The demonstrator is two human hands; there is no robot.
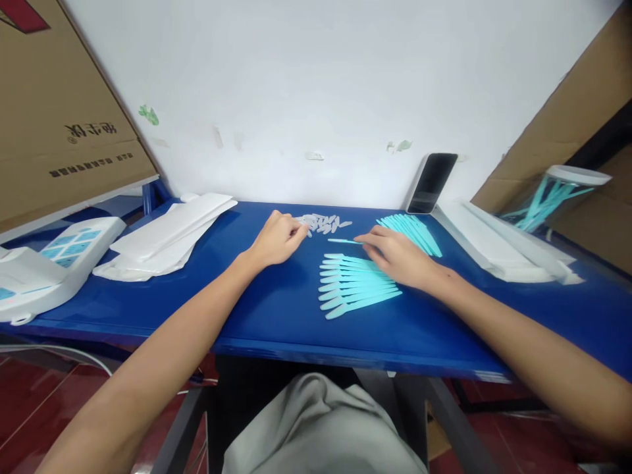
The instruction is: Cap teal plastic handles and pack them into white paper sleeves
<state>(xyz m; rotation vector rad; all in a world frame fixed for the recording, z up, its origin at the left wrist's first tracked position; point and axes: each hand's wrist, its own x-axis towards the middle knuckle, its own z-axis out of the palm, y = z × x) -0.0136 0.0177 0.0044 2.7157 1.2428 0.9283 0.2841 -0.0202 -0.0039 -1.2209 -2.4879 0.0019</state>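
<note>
My right hand [395, 255] pinches one thin turquoise plastic spatula [343, 241] near its right end, just above the blue table [276, 309]. Below that hand lies a fanned row of turquoise spatulas [355, 284], their flat ends to the left. A second fan of turquoise sticks [413, 232] is partly behind the hand. My left hand [280, 238] is closed beside a loose pile of small whitish translucent pieces [326, 222]. Its fingertips are curled in, so whatever they grip is hidden.
White paper packets [168, 234] and a white device [64, 263] are at left. A phone [432, 184] leans on the wall [316, 85]. On the right are flat white packages [498, 247] and a clear tub with a white lid [579, 175] holding turquoise sticks.
</note>
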